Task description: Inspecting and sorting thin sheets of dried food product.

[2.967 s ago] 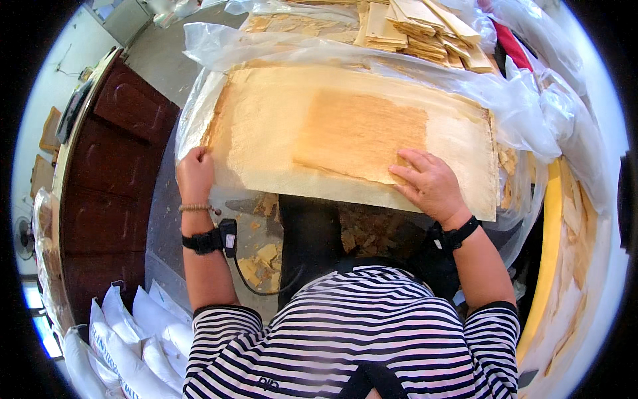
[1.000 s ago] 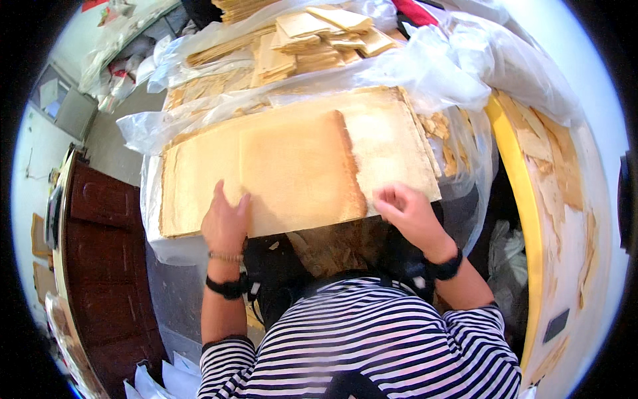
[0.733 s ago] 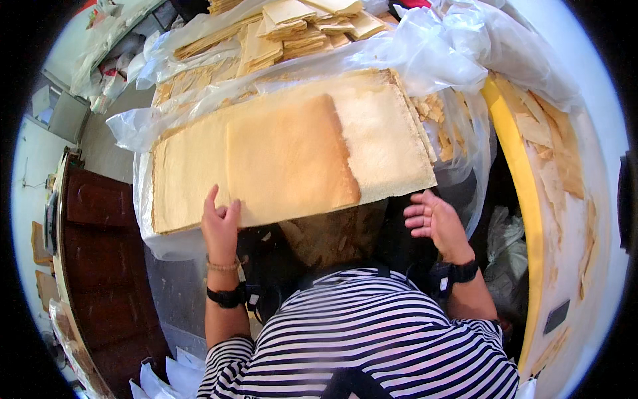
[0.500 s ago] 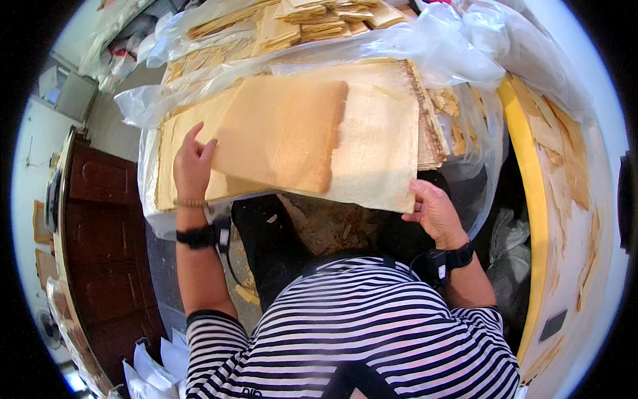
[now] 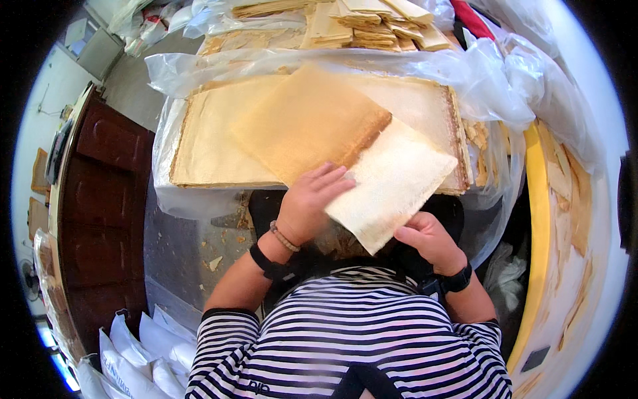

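Head view — single fisheye, worn, looking steeply down.

I see it facing forward over the striped shirt (image 5: 345, 332), close above both hands, the sheet stack (image 5: 219, 139) mid-frame; edges bow near the rim — no second view shares this scene.

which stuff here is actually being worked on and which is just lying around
In hand: the tan sheet under the left hand, its pale end pinched by the right hand; the flat stack beneath it.

Lying about: folded bundles, loose plastic wrap, white sacks, dark wooden cabinet.
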Motion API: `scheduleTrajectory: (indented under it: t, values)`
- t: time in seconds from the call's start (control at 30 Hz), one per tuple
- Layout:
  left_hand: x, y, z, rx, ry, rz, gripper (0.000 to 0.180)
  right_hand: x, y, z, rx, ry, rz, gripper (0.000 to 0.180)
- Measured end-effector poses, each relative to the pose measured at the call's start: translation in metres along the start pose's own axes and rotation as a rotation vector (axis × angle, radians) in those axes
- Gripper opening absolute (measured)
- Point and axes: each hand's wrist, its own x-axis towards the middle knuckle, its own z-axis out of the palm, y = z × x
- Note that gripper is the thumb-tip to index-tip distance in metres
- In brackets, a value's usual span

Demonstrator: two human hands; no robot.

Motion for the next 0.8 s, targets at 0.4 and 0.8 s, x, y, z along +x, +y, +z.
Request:
scheduleTrajectory:
  t: [0.4,0.8]
  values:
    - [0.023,-0.037,-0.021,-1.005,0.548,-0.944,0.030,0.132,0.003,0.011,-1.364,0.249,-0.545,0.051]
    - [0.018,-0.003,-0.051,0.663,0.335,-0.162,0.071,0.157,0.024,0.009,-1.593,0.149,-0.404,0.063]
